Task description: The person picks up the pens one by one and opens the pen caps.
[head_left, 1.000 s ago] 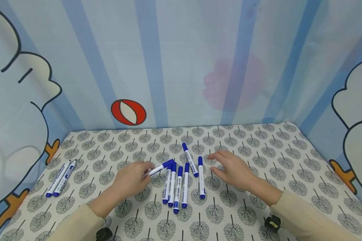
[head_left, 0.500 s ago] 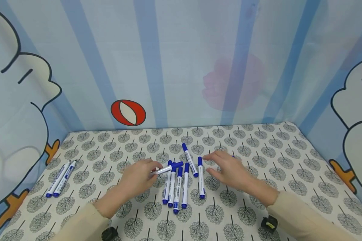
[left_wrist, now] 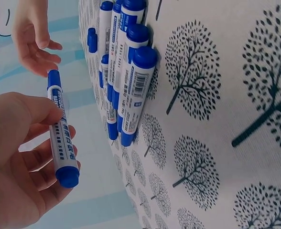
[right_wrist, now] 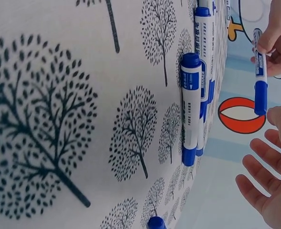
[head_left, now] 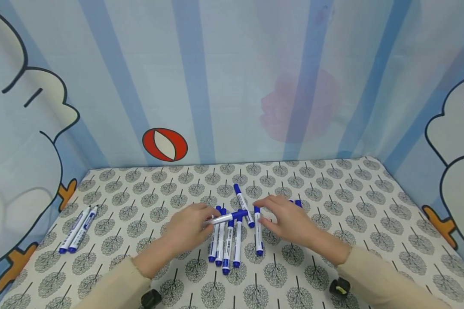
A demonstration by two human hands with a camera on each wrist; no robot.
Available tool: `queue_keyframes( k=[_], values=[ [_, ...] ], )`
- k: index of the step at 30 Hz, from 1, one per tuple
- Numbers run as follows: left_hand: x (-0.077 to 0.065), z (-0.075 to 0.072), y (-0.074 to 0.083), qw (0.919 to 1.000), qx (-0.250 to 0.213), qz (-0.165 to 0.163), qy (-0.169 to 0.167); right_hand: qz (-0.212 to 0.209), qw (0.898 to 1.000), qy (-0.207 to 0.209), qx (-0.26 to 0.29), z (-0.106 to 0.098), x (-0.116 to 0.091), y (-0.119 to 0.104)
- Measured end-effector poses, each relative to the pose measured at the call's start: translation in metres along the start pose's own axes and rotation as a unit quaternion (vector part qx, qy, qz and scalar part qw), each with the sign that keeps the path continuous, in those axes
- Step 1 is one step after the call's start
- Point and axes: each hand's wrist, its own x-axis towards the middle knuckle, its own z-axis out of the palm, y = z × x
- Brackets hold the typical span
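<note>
A white marker with a blue cap (head_left: 226, 218) is pinched in my left hand (head_left: 187, 227), held above the row with its cap pointing right. The left wrist view shows thumb and fingers around its barrel. My right hand (head_left: 290, 219) faces that cap with fingers spread and holds nothing; in the head view a small gap separates them. Below the hands lie several capped markers (head_left: 228, 246), roughly side by side. One marker (head_left: 258, 234) lies under the right fingertips, and another (head_left: 241, 199) lies slanted farther back.
Two markers without caps (head_left: 79, 229) lie together at the far left, dark tips pointing away. Behind the right hand, short blue pieces like loose caps (head_left: 298, 203) are partly hidden. A printed curtain (head_left: 239, 86) encloses the back and sides of the tree-patterned tablecloth (head_left: 352, 240).
My left hand has moved right with the marker, bringing its cap over the row. My right hand has moved left toward it, uncovering the blue pieces behind.
</note>
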Motion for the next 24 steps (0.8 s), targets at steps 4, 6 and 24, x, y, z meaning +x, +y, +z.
queue_keyframes(
  k=[4,6,24],
  values=[
    [0.002,0.001,0.004,0.9999,0.003,0.013,0.003,-0.010,1.000,0.009,0.002,0.004,0.002,-0.002],
    [0.004,0.002,0.006,0.9998,0.008,0.020,0.004,-0.015,1.000,0.013,0.000,0.006,0.003,-0.003],
    [0.010,0.007,0.018,0.9981,0.013,0.060,0.006,-0.020,1.000,-0.007,0.017,0.011,0.003,-0.011]
  ],
)
